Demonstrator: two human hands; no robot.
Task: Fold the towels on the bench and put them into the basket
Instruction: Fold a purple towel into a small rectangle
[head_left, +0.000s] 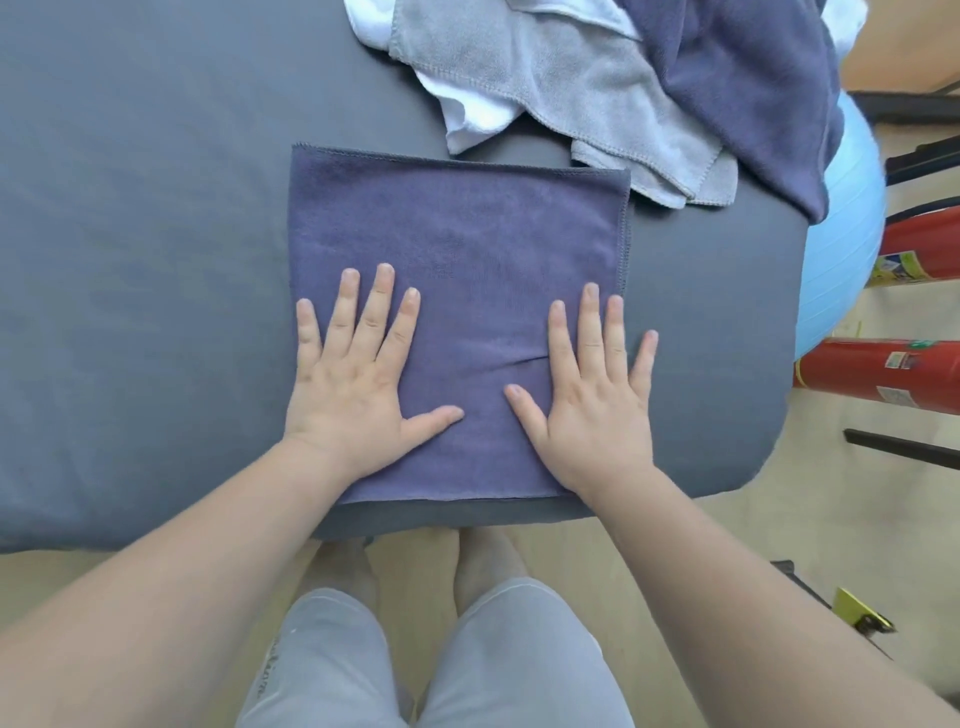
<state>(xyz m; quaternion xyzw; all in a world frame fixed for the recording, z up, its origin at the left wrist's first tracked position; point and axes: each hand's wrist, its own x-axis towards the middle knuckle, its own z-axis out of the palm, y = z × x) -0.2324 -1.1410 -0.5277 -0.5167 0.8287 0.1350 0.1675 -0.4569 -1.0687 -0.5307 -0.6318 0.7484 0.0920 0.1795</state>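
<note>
Slate-purple microfibre towel (467, 249), folded to a near-square with stitched hems, is laid flat at the near edge of the dark grey padded bench (156, 260). It is pressed down by both hands. The left hand (353, 384) is spread flat at its 8 o'clock corner and the right hand (597, 400) at its 4 o'clock corner, with fingers straight and splayed. A shallow crease is seen just beside the right hand. Farther off, at 1 o'clock, a rumpled heap is formed by a white terry towel (467, 114), a light grey stitched-edge towel (519, 67) and a navy plush towel (737, 78). At 3 o'clock, beyond the bench, a smooth pale blue ball (841, 249) and red cylindrical extinguishers (883, 369) are seen.
</note>
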